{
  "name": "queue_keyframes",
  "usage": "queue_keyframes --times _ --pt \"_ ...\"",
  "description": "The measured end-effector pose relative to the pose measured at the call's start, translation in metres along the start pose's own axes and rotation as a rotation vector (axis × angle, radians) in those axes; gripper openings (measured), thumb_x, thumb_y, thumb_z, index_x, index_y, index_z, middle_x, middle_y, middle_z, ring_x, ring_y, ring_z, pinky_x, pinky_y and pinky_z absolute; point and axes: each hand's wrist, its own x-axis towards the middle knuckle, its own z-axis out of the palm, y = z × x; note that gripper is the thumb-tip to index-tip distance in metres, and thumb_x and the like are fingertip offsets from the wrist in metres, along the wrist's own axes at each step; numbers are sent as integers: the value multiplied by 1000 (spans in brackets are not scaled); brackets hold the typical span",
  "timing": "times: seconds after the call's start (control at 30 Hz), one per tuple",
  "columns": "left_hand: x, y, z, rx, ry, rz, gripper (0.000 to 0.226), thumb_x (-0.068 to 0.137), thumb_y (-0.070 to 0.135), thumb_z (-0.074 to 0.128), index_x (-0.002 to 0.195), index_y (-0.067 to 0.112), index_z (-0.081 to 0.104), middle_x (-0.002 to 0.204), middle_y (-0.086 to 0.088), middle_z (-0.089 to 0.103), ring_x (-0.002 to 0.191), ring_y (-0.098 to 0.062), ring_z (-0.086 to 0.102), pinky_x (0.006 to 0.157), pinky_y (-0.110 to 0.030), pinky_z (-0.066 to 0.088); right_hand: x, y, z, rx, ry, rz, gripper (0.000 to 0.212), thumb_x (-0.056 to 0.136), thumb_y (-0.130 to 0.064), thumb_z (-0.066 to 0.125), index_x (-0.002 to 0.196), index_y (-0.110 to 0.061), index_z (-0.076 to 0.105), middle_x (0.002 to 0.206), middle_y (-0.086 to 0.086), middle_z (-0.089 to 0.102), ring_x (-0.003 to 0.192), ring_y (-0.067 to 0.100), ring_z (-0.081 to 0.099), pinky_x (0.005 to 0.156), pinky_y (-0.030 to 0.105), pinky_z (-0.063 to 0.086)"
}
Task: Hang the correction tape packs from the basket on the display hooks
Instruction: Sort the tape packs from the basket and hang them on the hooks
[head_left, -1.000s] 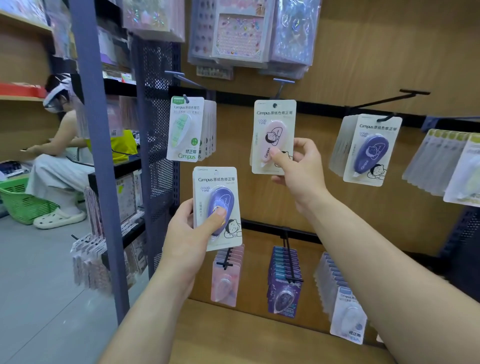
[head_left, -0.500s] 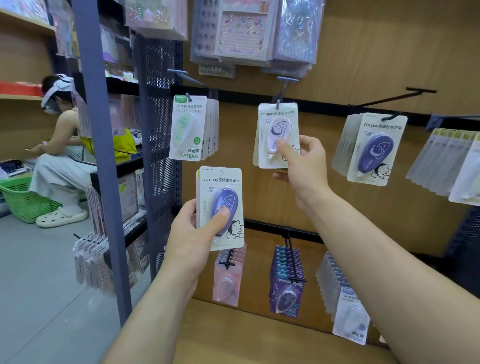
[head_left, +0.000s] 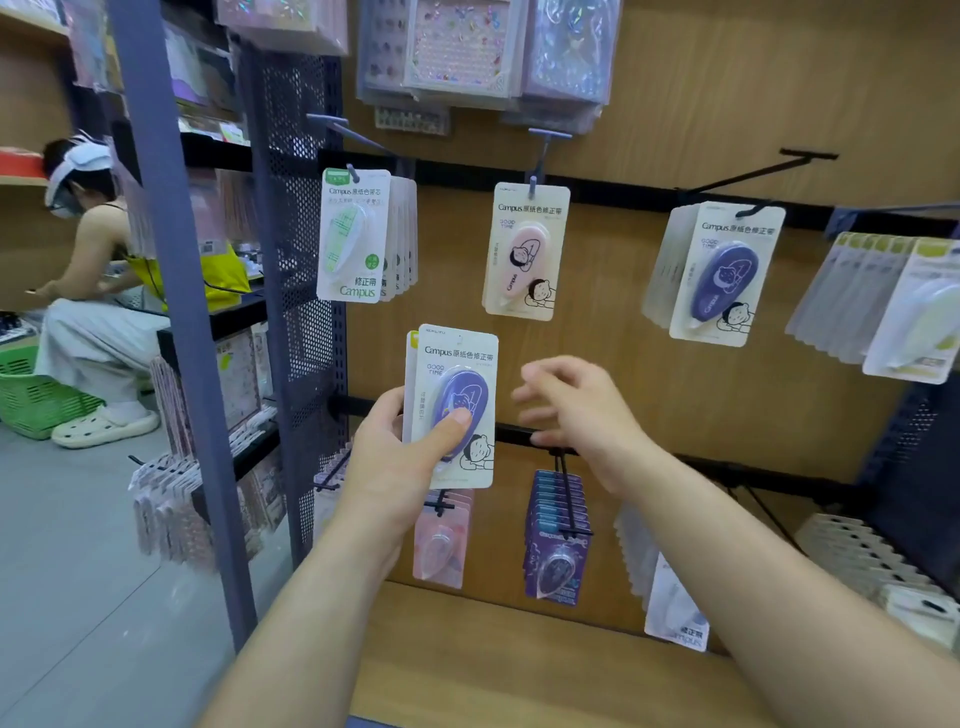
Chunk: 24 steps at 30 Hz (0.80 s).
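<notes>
A stationery shop: a wooden display wall crossed by black rails, with a wooden shelf at its foot. Far to the left of the grip a seated person bends beside a green basket on the floor; nearer stands a blue-grey post. Above and left of the grip a stack of green packs hangs from a hook.

The left hand grips a purple pack upright in front of the wall, thumb pressed on the blister, fingers curled behind the card. A yellow-green edge shows behind the card's top left corner; whether it is a second pack cannot be told. Just below the grip hang pink packs.

Above and slightly right, a pink pack hangs on its hook. Just right of the held card the right hand, blurred, is loose-fingered and holds nothing. Beneath it hang dark purple packs; up to its right, another purple stack, then pale packs.
</notes>
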Motion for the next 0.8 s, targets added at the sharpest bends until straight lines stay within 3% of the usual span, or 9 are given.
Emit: queue_keyframes --times 0.07,0.17,0.27,0.33,0.4,0.47,0.6,0.8 --pt "-4 -2 9 11 -26 4 33 88 16 78 118 17 66 104 -2 78 93 -19 76 65 -22 59 -26 8 -2 13 -160 1 20 101 -33 61 109 -16 67 100 5 76 79 13 70 73 36 58" --pt "-13 -5 24 22 -79 2 36 86 15 80 119 16 66 105 -1 78 93 -17 76 68 -22 59 -52 22 -10 35 -196 -2 23 97 -30 68 111 -13 67 99 7 76 79 13 72 76 40 59" --pt "-21 -10 42 22 -118 -21 38 84 17 81 119 16 66 104 -1 79 94 -19 76 74 -29 61 -62 32 -26 85 -140 23 23 94 -24 72 110 -9 65 106 14 75 86 20 75 73 39 61" --pt "-24 -13 53 49 -142 -38 39 85 23 80 121 17 65 107 0 78 98 -20 76 84 -42 62 -66 35 -41 158 -103 43 23 95 -21 70 112 -6 62 102 12 77 85 23 76 69 37 63" --pt "-24 -14 63 57 -152 -45 33 90 21 76 121 18 66 109 2 78 101 -20 75 88 -48 60 -69 37 -58 212 -37 51 24 97 -19 68 115 -5 59 100 8 79 89 28 77 73 44 64" --pt "-23 -14 72 58 -146 -40 26 93 14 72 118 20 66 107 4 78 99 -19 76 85 -44 61 -71 36 -77 236 50 16 22 99 -19 66 116 -9 58 101 5 79 91 28 77 75 46 63" --pt "-22 -5 92 77 -171 -24 22 95 12 70 114 23 66 103 6 79 94 -16 77 78 -38 63 -64 23 -118 271 231 -92 20 98 -20 66 116 -15 59 99 -1 79 92 19 76 65 35 64" --pt "-23 9 109 46 -204 -11 22 95 11 69 113 24 68 105 5 79 95 -18 77 82 -42 61 -32 -18 -157 269 403 -196 25 98 -24 67 121 -20 59 88 -14 76 87 10 76 64 35 64"
